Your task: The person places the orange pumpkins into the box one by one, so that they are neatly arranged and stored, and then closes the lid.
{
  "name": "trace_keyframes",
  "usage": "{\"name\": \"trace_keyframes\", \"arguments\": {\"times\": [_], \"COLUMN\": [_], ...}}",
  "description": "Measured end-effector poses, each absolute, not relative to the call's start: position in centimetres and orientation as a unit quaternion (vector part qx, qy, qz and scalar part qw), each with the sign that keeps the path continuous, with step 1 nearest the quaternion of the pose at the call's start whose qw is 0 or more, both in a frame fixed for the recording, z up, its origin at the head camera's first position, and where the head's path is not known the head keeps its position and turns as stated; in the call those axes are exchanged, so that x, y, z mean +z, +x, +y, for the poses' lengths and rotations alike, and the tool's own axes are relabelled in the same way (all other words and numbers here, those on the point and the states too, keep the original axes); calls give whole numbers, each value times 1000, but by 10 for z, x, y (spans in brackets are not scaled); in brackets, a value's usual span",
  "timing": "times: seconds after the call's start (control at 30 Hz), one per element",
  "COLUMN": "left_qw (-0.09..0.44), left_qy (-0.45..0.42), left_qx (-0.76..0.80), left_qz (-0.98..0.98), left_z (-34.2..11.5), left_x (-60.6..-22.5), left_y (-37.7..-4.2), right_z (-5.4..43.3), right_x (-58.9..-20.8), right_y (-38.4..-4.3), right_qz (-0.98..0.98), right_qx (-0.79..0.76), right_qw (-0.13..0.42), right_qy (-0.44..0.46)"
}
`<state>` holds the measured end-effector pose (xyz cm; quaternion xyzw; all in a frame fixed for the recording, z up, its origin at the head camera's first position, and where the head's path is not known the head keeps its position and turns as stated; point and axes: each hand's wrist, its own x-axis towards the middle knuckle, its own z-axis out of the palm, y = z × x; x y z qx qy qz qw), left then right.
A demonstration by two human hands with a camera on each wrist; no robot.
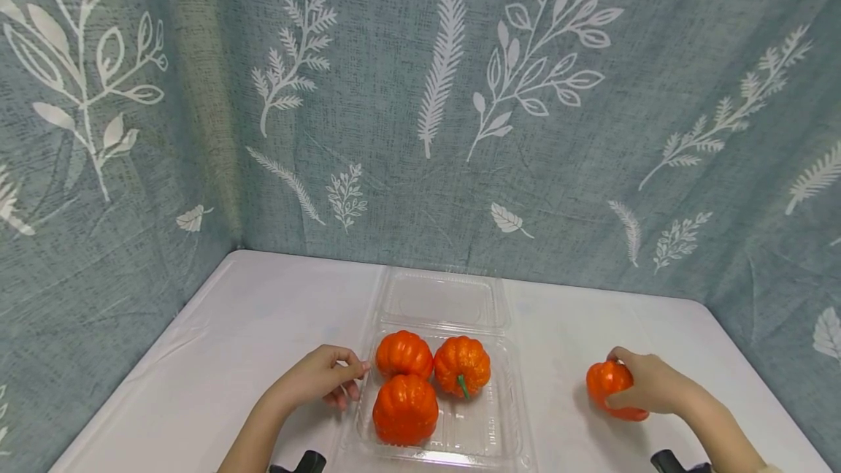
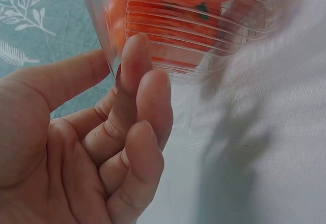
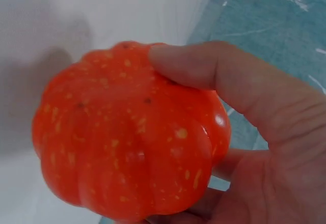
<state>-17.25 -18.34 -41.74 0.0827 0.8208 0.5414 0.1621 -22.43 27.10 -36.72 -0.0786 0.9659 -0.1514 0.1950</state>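
A clear plastic clamshell box (image 1: 482, 433) lies with its lid (image 1: 442, 298) folded back behind it. Inside sit a ribbed orange toy pumpkin (image 1: 404, 354), a second pumpkin (image 1: 405, 411) nearer the front, and a third pumpkin (image 1: 463, 367) whose green stem shows. At the box's left edge, my left hand (image 1: 326, 376) pinches the rim between thumb and index finger; its other fingers curl loosely below, by the ridged wall (image 2: 183, 35). Off to the right, my right hand (image 1: 652, 384) grips another orange pumpkin (image 3: 127, 137), thumb on top and fingers beneath, its skin flecked with yellow.
A white cloth (image 1: 276, 312) covers the table. Grey-green curtains (image 1: 381, 93) with white leaf prints hang behind it and along both sides. Black wrist camera mounts (image 1: 310, 462) show at the bottom of the head view.
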Motion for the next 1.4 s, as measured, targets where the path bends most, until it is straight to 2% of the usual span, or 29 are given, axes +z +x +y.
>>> {"name": "trace_keyframes", "arguments": {"times": [0.47, 0.73, 0.93, 1.4], "left_qw": [161, 163, 162, 161], "left_qy": [82, 84, 86, 83], "left_qx": [542, 546, 545, 539], "left_qz": [821, 818, 818, 823], "left_z": [-183, -183, -183, -183], "left_x": [-418, -417, -417, -414], "left_y": [-173, -173, -173, -171], "right_z": [267, 251, 239, 210], "right_x": [-358, -346, -337, -322], "right_y": [-215, -204, -196, -187], "right_qz": [959, 949, 931, 868], "right_qx": [-173, -204, -224, -305], "right_qw": [203, 196, 194, 247], "right_qy": [-96, -142, -213, -304]}}
